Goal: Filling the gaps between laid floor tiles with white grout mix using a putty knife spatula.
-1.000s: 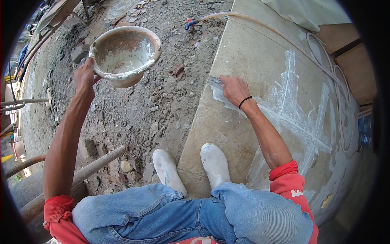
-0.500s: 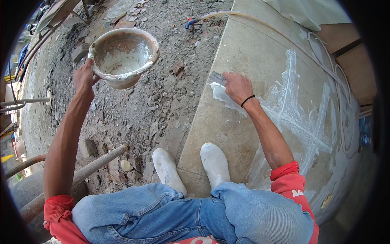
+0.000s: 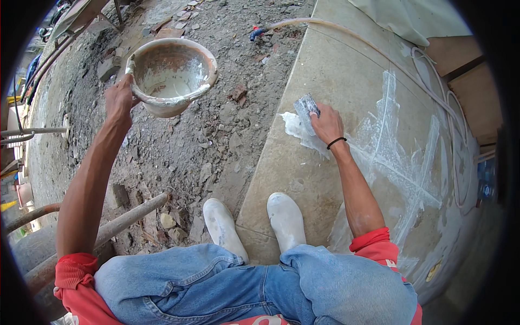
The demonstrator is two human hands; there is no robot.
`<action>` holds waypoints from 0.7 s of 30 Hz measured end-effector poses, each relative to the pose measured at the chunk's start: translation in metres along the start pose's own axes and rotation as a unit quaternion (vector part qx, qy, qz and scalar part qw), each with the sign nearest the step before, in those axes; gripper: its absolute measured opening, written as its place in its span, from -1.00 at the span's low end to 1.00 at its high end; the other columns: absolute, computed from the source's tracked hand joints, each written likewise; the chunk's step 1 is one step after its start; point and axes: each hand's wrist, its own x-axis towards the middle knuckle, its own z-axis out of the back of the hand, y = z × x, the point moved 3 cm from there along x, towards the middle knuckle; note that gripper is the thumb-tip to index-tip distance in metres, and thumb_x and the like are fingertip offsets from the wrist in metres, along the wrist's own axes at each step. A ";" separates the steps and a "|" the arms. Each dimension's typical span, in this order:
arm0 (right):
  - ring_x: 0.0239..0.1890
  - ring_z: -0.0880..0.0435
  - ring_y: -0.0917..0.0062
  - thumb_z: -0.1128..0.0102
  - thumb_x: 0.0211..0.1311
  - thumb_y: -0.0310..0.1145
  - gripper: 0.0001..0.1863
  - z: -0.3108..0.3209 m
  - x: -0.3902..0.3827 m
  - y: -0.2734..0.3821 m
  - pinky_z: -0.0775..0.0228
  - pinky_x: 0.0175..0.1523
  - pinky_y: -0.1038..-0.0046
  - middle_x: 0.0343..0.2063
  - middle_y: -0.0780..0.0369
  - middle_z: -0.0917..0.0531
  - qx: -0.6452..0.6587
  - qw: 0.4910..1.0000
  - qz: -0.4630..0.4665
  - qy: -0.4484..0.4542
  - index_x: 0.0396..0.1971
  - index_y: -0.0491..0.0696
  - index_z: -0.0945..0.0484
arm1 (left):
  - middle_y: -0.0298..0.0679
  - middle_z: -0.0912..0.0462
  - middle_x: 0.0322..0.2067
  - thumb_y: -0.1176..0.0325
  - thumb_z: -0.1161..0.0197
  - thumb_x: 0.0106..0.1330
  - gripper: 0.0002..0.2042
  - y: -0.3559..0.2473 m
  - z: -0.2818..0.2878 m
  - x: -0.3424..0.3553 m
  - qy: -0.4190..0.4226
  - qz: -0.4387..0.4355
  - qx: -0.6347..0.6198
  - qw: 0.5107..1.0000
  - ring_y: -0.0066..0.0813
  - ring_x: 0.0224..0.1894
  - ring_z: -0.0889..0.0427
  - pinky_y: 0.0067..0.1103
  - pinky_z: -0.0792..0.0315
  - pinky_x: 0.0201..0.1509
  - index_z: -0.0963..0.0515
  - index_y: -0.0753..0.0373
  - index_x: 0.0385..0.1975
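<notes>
My left hand (image 3: 119,101) grips the rim of a round, stained basin (image 3: 143,93), which it holds tilted over the rubble at the upper left. White paste coats the basin's inside and part of its lip. Around a flat metal scraper (image 3: 306,111) my right hand (image 3: 328,124) is closed, a black band at its wrist. The scraper's blade is over a smear of white paste (image 3: 295,128) near the edge of the tiled floor (image 3: 281,168). Further right, white paste lines (image 3: 387,157) run along the tile joints.
Broken ground with stones and brick bits (image 3: 216,135) borders the tiles on the left. A pale hose (image 3: 346,28) with a blue end crosses the far tiles and loops down the right. Metal pipes (image 3: 132,215) lie at the lower left, near my white boots (image 3: 286,219).
My right hand has shifted slightly right and turned, and the scraper's blade now angles up and shows more of its face. The basin in my left hand has moved a little right.
</notes>
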 end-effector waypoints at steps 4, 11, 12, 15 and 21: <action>-0.27 -0.68 -0.15 -0.26 0.21 -0.28 -0.76 -0.028 -0.018 0.044 -0.50 -0.12 -0.03 -0.43 -0.13 -0.69 0.091 0.995 0.050 -0.013 -0.36 -0.18 -0.68 | -0.22 -0.66 -0.32 0.14 -0.20 0.52 -0.66 0.000 -0.007 -0.002 0.016 -0.003 -0.011 1.000 -0.46 -0.35 -0.67 -0.40 -0.73 -0.22 -0.63 0.37 -0.21; -0.16 -0.73 -0.12 -0.30 0.16 -0.28 -0.75 -0.036 -0.027 0.003 -0.56 0.00 0.00 -0.29 -0.14 -0.74 0.090 0.986 -0.122 -0.067 -0.27 -0.15 -0.72 | -0.19 -0.69 -0.29 0.11 -0.24 0.48 -0.62 -0.001 0.006 -0.006 0.011 -0.002 -0.007 1.000 -0.42 -0.33 -0.70 -0.42 -0.69 -0.27 -0.65 0.39 -0.10; -0.16 -0.73 -0.13 -0.29 0.16 -0.28 -0.75 -0.026 -0.034 -0.012 -0.56 0.00 0.00 -0.29 -0.15 -0.74 0.082 0.984 -0.140 -0.077 -0.29 -0.15 -0.72 | -0.19 -0.69 -0.28 0.10 -0.24 0.47 -0.61 0.005 0.005 -0.004 0.006 0.000 -0.008 1.000 -0.42 -0.33 -0.70 -0.43 -0.68 -0.28 -0.65 0.40 -0.09; -0.22 -0.72 -0.13 -0.31 0.16 -0.26 -0.75 0.004 -0.055 -0.063 -0.54 -0.09 0.00 -0.36 -0.13 -0.73 0.062 0.977 -0.167 -0.122 -0.36 -0.17 -0.70 | -0.18 -0.70 -0.26 0.09 -0.24 0.48 -0.60 0.008 -0.002 -0.002 0.020 -0.004 -0.001 1.000 -0.40 -0.34 -0.69 -0.44 -0.67 -0.28 -0.66 0.40 -0.09; -0.23 -0.72 -0.10 -0.32 0.17 -0.24 -0.70 0.018 -0.078 -0.077 -0.51 -0.12 0.03 -0.37 -0.13 -0.71 0.110 0.982 -0.123 -0.088 -0.36 -0.23 -0.66 | -0.18 -0.69 -0.28 0.10 -0.22 0.52 -0.58 0.000 -0.005 -0.005 0.011 0.004 -0.007 1.000 -0.46 -0.36 -0.68 -0.48 -0.66 -0.28 -0.62 0.45 -0.06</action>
